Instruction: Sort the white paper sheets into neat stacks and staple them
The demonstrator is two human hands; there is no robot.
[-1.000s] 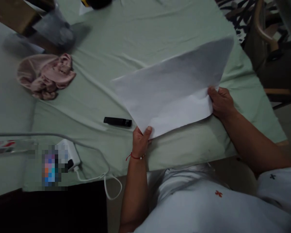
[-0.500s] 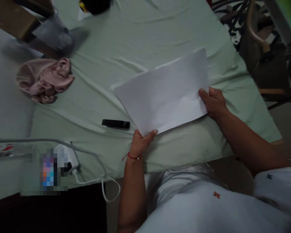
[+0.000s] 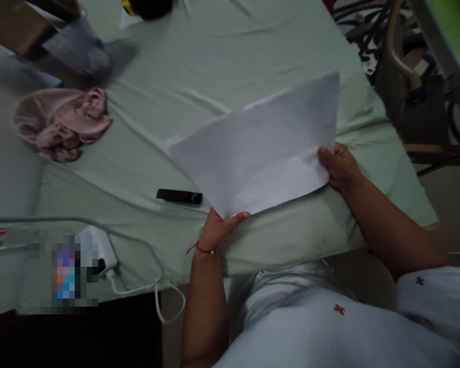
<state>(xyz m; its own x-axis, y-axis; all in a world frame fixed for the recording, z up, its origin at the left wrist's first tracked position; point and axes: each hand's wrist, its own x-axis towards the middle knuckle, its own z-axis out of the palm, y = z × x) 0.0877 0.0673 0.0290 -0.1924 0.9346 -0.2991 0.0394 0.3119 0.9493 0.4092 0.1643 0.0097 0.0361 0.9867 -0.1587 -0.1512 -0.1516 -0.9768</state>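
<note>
Plain white paper [image 3: 260,145] above near side of green-covered bench [image 3: 253,46], held at a slant across the view, right end farther out than left, surface gently curved, faint creases near right thumb. Left grip [image 3: 217,230]: closed on near left corner, thumb on top along near edge, other fingers mostly hidden beneath. Red string bracelet [image 3: 206,250] with pale bead around left wrist. Right grip [image 3: 341,167]: closed on right edge toward near corner, thumb on upper face, fingers curled behind. 2 grips well apart, paper stretched between. Contact of far edge with bench: cannot tell. Just left of paper, near left grip: 1 small black bar [image 3: 179,196], flat on bench, pale marks at right end. Farther left, toward wall: crumpled pink cloth [image 3: 71,122]. Nearer, at left: white plug box [image 3: 103,248], gray cable [image 3: 128,236] passing close by, white cable [image 3: 171,320] looping off near edge of bench. At top of view: dark object [image 3: 153,6] with yellow part, cut off, kind unclear. Right, beyond bench: chair [image 3: 404,66] with curved wooden armrest. Below: white shirt [image 3: 310,332], small red mark on front.
</note>
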